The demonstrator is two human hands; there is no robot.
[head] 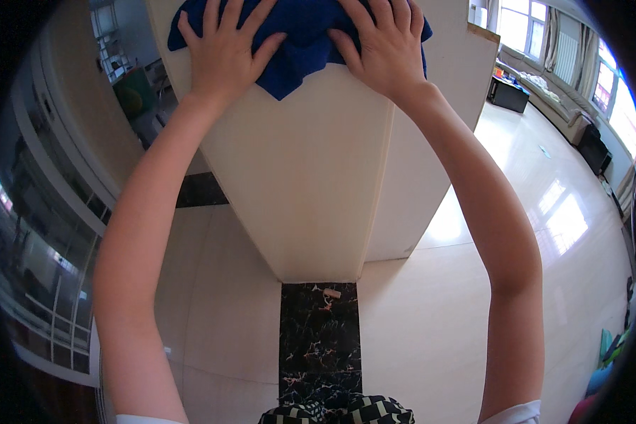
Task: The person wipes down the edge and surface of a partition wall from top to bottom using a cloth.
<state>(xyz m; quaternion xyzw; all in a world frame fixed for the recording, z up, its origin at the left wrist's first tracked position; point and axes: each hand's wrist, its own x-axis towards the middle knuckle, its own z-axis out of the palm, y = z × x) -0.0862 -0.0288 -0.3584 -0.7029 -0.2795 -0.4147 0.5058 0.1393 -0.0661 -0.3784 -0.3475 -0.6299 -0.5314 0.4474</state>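
Observation:
A dark blue cloth (297, 58) lies spread against the upper part of a cream-coloured wall end or panel (302, 169), at the top of the view. My left hand (225, 55) presses flat on the cloth's left part with its fingers spread. On the right part rests my right hand (384, 50), also flat, fingers apart and pointing up. One corner of the cloth hangs down between the hands. Both arms reach forward, and the cloth's upper edge is out of view.
Below the panel runs a black marbled floor strip (320, 328) with a small pinkish object (332, 293) on it. A glass-paned sliding door (58, 275) stands left. Far right are a sofa (562, 106), a dark low table (509, 94) and colourful items (607, 360).

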